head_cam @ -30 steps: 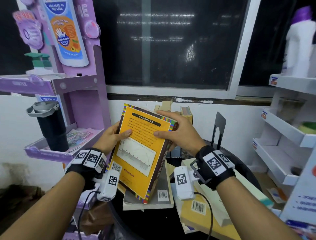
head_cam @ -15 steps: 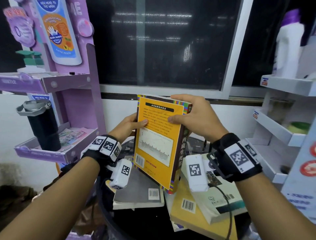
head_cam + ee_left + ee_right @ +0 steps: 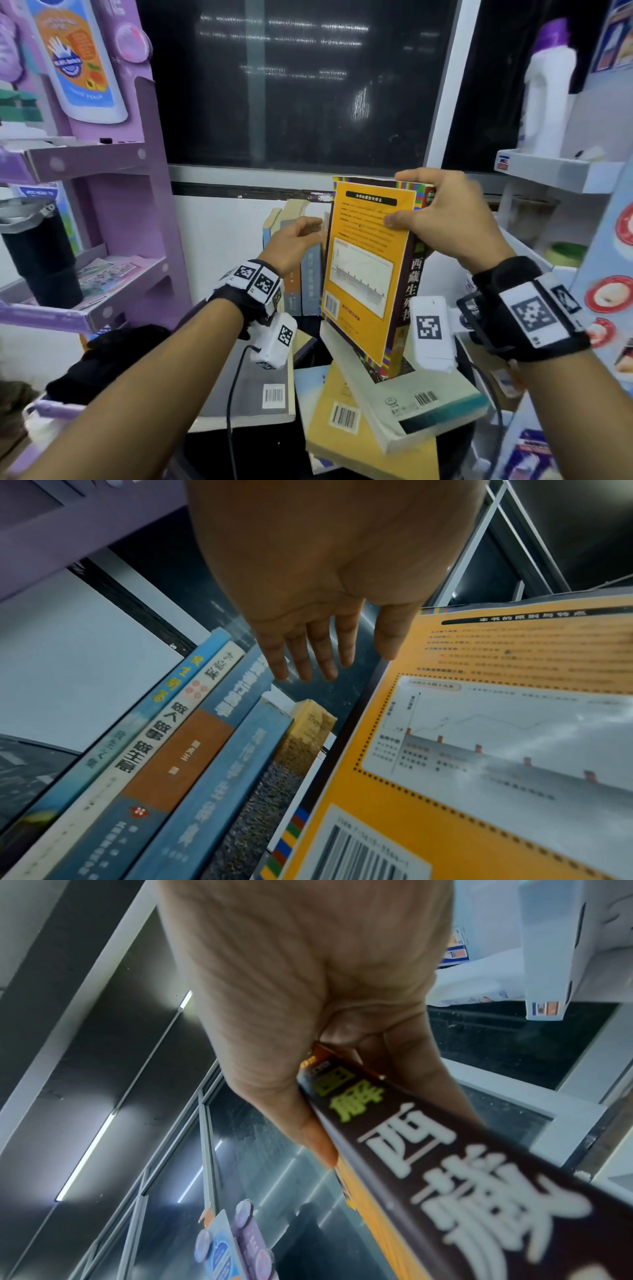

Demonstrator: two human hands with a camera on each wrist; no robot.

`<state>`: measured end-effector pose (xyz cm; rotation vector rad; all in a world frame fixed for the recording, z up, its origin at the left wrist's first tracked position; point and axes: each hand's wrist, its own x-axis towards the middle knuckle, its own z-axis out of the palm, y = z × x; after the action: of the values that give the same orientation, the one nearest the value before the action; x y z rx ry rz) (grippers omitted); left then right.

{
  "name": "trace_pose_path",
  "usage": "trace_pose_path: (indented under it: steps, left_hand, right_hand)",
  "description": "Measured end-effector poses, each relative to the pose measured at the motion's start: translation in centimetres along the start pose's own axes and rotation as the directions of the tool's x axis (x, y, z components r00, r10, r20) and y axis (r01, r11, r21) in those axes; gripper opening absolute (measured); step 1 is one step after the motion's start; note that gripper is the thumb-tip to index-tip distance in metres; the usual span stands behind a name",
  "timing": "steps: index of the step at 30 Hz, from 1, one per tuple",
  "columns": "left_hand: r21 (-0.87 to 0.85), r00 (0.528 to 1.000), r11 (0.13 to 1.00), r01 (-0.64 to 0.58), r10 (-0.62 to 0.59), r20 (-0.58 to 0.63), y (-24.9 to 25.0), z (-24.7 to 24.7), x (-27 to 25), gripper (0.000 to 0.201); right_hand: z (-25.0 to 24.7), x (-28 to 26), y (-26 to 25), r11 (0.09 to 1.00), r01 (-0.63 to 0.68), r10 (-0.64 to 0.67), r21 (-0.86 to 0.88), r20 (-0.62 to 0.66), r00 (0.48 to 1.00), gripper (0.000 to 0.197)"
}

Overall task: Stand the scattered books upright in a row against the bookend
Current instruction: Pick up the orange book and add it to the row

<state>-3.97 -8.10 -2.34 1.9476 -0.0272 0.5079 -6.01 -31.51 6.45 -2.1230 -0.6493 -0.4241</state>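
Observation:
My right hand (image 3: 424, 212) grips the top of a thick orange-backed book (image 3: 363, 270) with a dark spine (image 3: 445, 1153), held upright above the flat books. Thumb on the orange cover, fingers over the top edge. My left hand (image 3: 294, 240) is off the book, fingers straight, between it and a row of upright books (image 3: 301, 270) at the back. In the left wrist view the left hand (image 3: 318, 653) holds nothing, beside the blue and white spines (image 3: 178, 753) and the orange cover (image 3: 496, 723). The bookend is hidden.
Several books lie flat on the dark round table: a grey one (image 3: 260, 387), a yellow one (image 3: 342, 428) and a white-and-teal one (image 3: 421, 397). A purple display shelf (image 3: 102, 164) with a black tumbler (image 3: 37, 253) stands left. White shelves (image 3: 555, 171) stand right.
The orange book has been raised and turned upright, moving right. My left hand has let go of its left edge and now sits open beside the upright row.

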Motion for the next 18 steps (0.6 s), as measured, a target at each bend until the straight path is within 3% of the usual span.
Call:
trace_pose_path:
  steps: [18]
  left_hand:
    - [0.251,1.0,0.968,0.031,-0.03,-0.008,-1.4,4.3,6.7,0.055]
  right_hand:
    - [3.3,5.9,4.9,0.984,-0.056,0.032,-0.171,-0.136,0.99,0.053]
